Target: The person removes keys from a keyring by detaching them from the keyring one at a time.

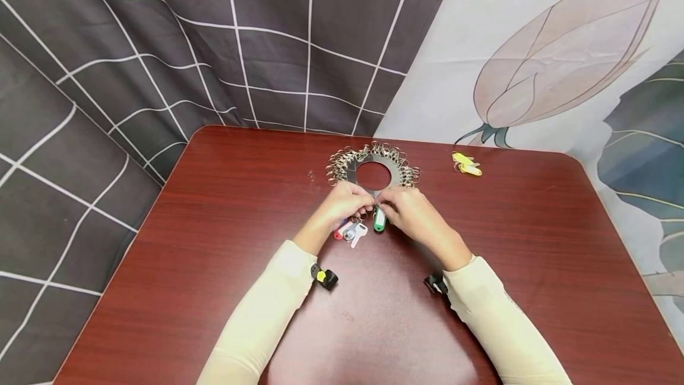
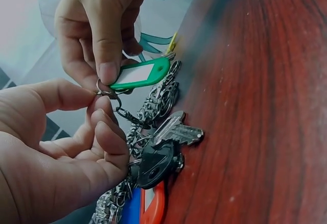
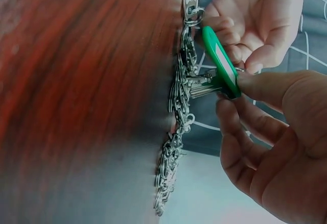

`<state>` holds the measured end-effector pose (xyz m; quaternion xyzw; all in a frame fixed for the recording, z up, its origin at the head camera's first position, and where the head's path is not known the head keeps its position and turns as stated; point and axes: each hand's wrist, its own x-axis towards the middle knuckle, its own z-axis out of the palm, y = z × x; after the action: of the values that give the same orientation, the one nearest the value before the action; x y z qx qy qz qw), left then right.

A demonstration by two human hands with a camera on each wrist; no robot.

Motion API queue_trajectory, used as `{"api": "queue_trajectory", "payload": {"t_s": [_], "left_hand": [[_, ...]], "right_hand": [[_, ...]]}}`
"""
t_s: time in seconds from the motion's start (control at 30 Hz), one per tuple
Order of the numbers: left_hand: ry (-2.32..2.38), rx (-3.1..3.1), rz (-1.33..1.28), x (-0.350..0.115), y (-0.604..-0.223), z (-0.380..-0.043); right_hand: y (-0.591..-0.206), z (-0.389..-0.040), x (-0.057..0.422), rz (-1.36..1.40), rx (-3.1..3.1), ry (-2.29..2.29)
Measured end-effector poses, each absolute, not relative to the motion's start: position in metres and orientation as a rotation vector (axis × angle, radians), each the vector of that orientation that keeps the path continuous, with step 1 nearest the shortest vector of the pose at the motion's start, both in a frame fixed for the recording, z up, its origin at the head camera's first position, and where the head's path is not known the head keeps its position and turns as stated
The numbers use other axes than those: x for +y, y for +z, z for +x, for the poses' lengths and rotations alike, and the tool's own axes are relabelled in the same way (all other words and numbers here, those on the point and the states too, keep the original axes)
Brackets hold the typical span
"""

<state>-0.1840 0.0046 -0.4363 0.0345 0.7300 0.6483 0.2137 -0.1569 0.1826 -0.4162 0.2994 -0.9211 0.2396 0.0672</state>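
A green key tag [image 1: 379,218] with a white label hangs between the two hands, just in front of a flat grey ring-shaped disc [image 1: 396,171]. The left hand [image 2: 61,147] pinches a small metal ring [image 2: 106,93] between thumb and index finger. From above, the right hand [image 2: 102,20] grips the end of the green tag beside that ring, its thumb on the tag, as the right wrist view also shows. A silver key [image 2: 179,132] and a black-headed key [image 2: 156,165] lie below the left hand, near a red tag [image 2: 157,206] and a blue tag [image 2: 132,208].
Many metal clasps and rings [image 1: 338,165] fan out around the disc's rim. Yellow key tags [image 1: 467,165] lie at the back right of the red-brown table [image 1: 534,266]. A dark checked curtain [image 1: 278,58] and a patterned cloth [image 1: 427,94] hang behind.
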Motion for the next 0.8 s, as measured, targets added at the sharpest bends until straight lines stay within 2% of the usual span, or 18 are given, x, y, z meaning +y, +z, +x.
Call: {"api": "queue_trajectory", "payload": {"t_s": [0.8], "left_hand": [[1.516,2.529,0.426,0.003,-0.418,-0.175]], "right_hand": [[-0.416,-0.158,0.184,0.835,-2.686,0.759]]}}
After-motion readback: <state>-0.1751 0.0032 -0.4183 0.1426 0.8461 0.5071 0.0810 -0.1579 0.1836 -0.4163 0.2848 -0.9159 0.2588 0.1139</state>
